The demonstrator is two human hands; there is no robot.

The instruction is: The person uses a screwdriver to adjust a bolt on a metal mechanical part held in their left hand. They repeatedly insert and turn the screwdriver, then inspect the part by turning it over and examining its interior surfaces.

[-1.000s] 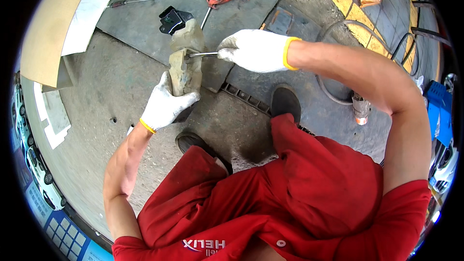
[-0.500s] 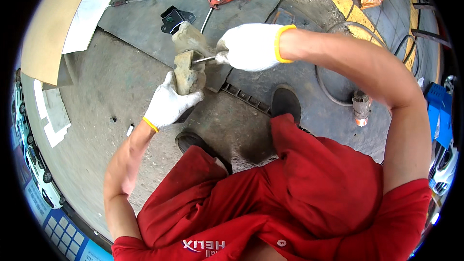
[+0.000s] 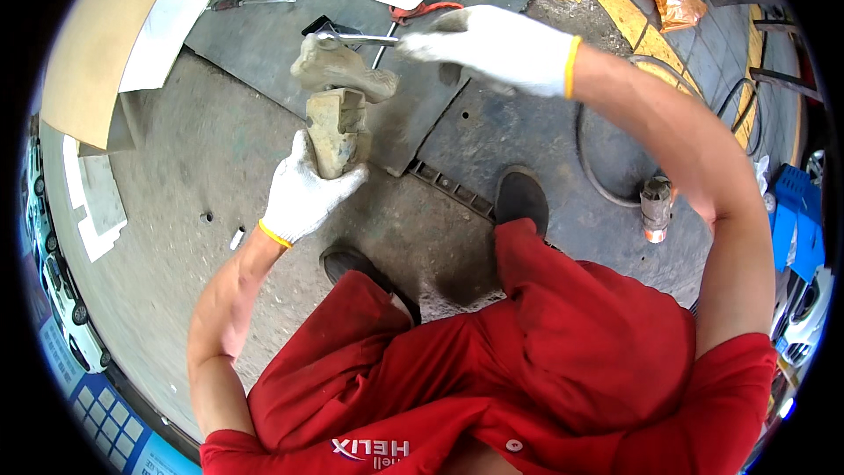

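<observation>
Two gloved hands work over a concrete floor. At left the left hand is clenched around the lower end of a dirty grey metal casting, held up over the floor. Farther right the right hand grips a slim metal tool whose tip touches the casting's top. Pliers lie on the floor beyond.

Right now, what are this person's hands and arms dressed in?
Both the left hand and the right hand wear white knitted work gloves with a yellow band at the cuff. The forearms are bare. Short red sleeves of a work shirt cover the upper arms, matching the red trousers.
</observation>
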